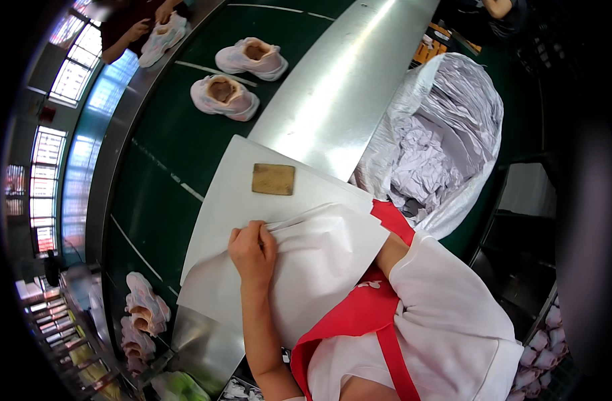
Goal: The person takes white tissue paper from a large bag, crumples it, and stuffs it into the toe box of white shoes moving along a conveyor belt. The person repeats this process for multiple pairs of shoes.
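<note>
A stack of white paper sheets (229, 177) lies on the metal work surface in front of me. My left hand (252, 250) is closed on the top sheet of paper (326, 247), and creases run rightward from its fingers. This sheet bulges up and its right part is raised toward my body. My right forearm (389, 254) goes behind the raised sheet, which hides the right hand completely. Beyond the left hand, a flat brownish-yellow block (273, 179) rests on the stack, touched by neither hand.
A green conveyor belt (152, 220) runs along the left, carrying pale shoes (226, 97). A metal surface (326, 93) extends ahead. At the right stands a large white sack (480, 120) with crumpled paper (423, 154). Another person's hands (139, 30) hold a shoe at the far left.
</note>
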`<state>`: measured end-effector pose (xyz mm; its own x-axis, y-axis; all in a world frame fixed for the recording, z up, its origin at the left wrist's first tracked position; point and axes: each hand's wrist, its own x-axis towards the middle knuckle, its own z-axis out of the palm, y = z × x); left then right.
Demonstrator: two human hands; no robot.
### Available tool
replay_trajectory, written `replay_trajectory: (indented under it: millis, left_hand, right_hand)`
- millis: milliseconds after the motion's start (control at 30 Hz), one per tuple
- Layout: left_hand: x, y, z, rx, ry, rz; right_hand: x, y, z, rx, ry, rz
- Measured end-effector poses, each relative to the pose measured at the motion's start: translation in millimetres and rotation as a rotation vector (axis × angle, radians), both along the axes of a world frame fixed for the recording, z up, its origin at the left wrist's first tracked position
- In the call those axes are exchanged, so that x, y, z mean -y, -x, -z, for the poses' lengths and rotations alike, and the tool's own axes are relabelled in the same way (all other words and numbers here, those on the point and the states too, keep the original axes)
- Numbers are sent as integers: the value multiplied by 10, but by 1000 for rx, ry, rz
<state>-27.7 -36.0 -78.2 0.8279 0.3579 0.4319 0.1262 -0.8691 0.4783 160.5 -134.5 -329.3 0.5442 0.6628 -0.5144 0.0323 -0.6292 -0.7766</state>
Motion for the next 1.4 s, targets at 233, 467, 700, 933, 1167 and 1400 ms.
replay_trajectory:
  millis: [233, 467, 700, 933, 1167, 1400]
  left_hand:
    - [66, -97, 21, -64, 2, -10]
    - [90, -114, -15, -114, -2, -52]
    - [63, -50, 44, -119, -15, -65]
    - [33, -74, 58, -96, -33, -39]
    - [50, -19, 23, -82, -45, -43]
    - [53, 2, 16, -52, -51, -26]
  right_hand:
    - [1096, -228, -75, 222, -82, 99]
    - [3183, -383, -60, 886, 496, 80]
    - [3381, -846, -717, 803, 271, 513]
    - [3558, -795, -386, 378, 713, -309]
    - [3564, -764, -625, 703, 519, 406]
    - [3392, -535, -1037, 1208, 524, 312]
